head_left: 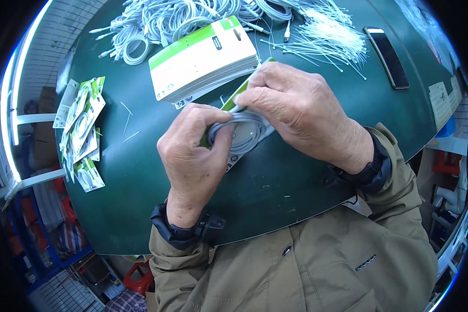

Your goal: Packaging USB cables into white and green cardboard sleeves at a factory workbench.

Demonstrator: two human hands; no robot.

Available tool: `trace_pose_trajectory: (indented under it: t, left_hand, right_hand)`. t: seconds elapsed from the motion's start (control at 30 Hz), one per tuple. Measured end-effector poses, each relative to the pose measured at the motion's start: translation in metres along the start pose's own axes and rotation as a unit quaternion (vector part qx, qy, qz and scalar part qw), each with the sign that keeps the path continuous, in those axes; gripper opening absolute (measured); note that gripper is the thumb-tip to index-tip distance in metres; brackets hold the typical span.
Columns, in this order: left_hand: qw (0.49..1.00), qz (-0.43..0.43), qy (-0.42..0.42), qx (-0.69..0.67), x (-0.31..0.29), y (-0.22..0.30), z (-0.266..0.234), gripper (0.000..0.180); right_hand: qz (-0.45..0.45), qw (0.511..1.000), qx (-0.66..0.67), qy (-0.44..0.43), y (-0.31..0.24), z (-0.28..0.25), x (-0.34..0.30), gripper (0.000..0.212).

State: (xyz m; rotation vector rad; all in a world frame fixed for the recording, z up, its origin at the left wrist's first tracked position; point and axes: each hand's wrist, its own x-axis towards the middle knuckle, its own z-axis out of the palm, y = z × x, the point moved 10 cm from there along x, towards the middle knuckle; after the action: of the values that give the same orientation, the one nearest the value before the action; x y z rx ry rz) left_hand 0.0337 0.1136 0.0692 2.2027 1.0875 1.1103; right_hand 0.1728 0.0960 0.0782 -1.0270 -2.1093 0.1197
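Observation:
Between my hands is a coiled grey-white cable (248, 136) lying against a green-and-white backing card (237, 99). My left hand (195, 151) grips the coil from the left, its thumb pressed onto the loops. My right hand (301, 112) pinches at the coil's upper edge by the card; its fingertips partly hide what they hold there. Just beyond my hands sits a thick stack of white-and-green cards (203, 62). Much of the held card is covered by the coil and my fingers.
A heap of coiled cables (177, 21) lies at the far side, with loose white cable ties (330, 39) to its right. A phone (387, 57) rests at the far right. Several carded cables (83, 127) pile up at the table's left edge. Cut tie ends (128, 122) lie nearby.

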Motion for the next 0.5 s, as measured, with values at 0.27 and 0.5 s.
trace_pose_trajectory:
  t: [0.27,0.5]
  left_hand:
    - [0.975,-0.166,0.047,-0.144,0.002,-0.03,-0.015,0.032]
    - [0.908,-0.203,0.14,-0.339,0.005,-0.046,-0.011,0.039]
  right_hand:
    - [-0.028,0.987,-0.007,0.16,0.005,-0.055,0.001,0.031]
    - [0.124,0.941,0.085,0.302,0.023,-0.062,-0.014,0.036]
